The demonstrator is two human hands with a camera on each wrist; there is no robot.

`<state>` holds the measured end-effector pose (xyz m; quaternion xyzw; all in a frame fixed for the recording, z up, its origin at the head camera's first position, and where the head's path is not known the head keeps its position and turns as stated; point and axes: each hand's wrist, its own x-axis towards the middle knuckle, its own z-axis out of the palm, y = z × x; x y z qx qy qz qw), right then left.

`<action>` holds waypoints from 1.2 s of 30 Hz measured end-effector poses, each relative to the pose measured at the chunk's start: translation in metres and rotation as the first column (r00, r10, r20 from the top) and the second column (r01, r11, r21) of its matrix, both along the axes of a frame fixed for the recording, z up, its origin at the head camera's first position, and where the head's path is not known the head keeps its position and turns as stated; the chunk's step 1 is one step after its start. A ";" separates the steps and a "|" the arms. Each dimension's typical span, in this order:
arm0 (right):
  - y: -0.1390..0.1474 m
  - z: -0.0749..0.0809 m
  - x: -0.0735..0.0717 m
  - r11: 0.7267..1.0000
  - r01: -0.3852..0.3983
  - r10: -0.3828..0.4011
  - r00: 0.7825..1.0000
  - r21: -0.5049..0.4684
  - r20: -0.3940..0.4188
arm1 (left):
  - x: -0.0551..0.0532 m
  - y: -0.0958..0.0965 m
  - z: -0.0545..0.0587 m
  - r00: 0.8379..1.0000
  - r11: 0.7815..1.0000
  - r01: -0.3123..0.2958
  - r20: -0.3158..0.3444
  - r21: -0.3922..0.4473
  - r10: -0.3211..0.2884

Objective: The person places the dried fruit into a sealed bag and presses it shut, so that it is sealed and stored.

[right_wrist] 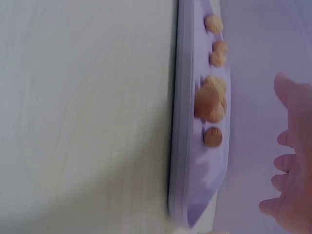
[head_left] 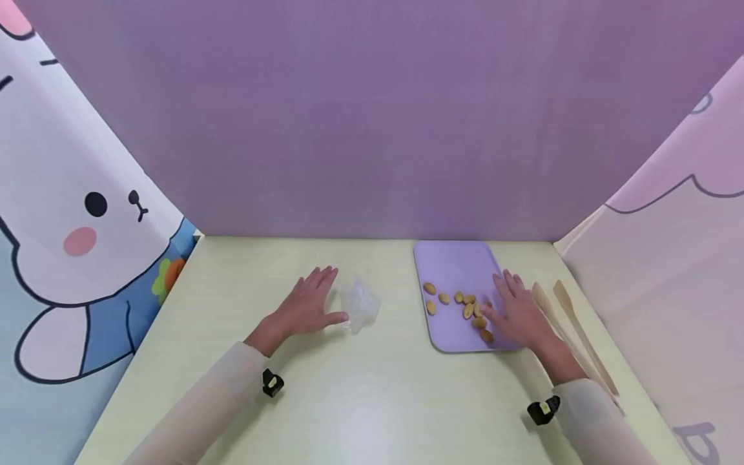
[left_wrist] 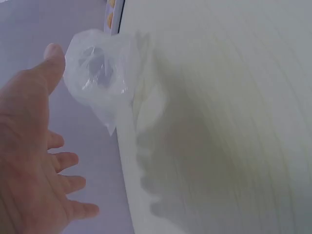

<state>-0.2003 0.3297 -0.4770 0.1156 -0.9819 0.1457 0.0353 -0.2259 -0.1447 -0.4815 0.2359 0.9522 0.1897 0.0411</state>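
Observation:
My left hand (head_left: 308, 305) is held over the table with its fingers straight, just left of a crumpled clear plastic bag (head_left: 361, 303). In the left wrist view the thumb points toward the bag (left_wrist: 97, 68); whether it touches, I cannot tell. A purple tray (head_left: 456, 261) lies to the right, with several brown nuts in their shells (head_left: 467, 311) scattered on it. Above the tray's right edge my right hand (head_left: 518, 316) hovers, fingers extended and holding nothing. The right wrist view shows that hand (right_wrist: 295, 161) apart from the nuts (right_wrist: 212, 100), and the tray's side wall (right_wrist: 181, 131).
Two long wooden utensils (head_left: 584, 336) lie side by side at the right of the tray, partly under the right forearm. A purple panel (head_left: 372, 129) rises behind the pale table (head_left: 349, 400). Printed cloths (head_left: 52, 245) hang at both sides.

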 end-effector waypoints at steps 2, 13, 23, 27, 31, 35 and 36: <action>0.008 0.000 0.001 1.000 0.015 -0.015 1.000 -0.015 -0.012 | -0.002 0.006 0.000 1.000 1.000 0.010 -0.009 0.006 -0.010; 0.056 -0.004 0.015 0.980 0.180 -0.186 0.981 -0.090 -0.056 | -0.010 0.038 -0.007 1.000 0.997 0.013 0.022 0.076 -0.015; 0.107 -0.016 0.038 0.869 0.494 -0.494 0.862 0.030 0.116 | -0.010 0.053 -0.012 0.998 0.997 -0.005 0.061 0.071 0.000; 0.121 -0.020 0.043 0.852 0.518 -0.522 0.827 0.075 0.208 | -0.008 0.054 -0.010 0.993 0.994 -0.035 0.112 0.104 0.023; 0.126 -0.021 0.042 0.861 0.500 -0.507 0.824 0.095 0.254 | -0.007 0.055 -0.011 0.990 0.992 -0.055 0.133 0.114 0.040; 0.126 -0.018 0.040 0.864 0.495 -0.501 0.823 0.095 0.267 | -0.007 0.054 -0.012 0.990 0.989 -0.067 0.130 0.130 0.050; 0.126 -0.018 0.040 0.863 0.496 -0.502 0.822 0.096 0.270 | -0.007 0.054 -0.012 0.991 0.988 -0.068 0.128 0.139 0.050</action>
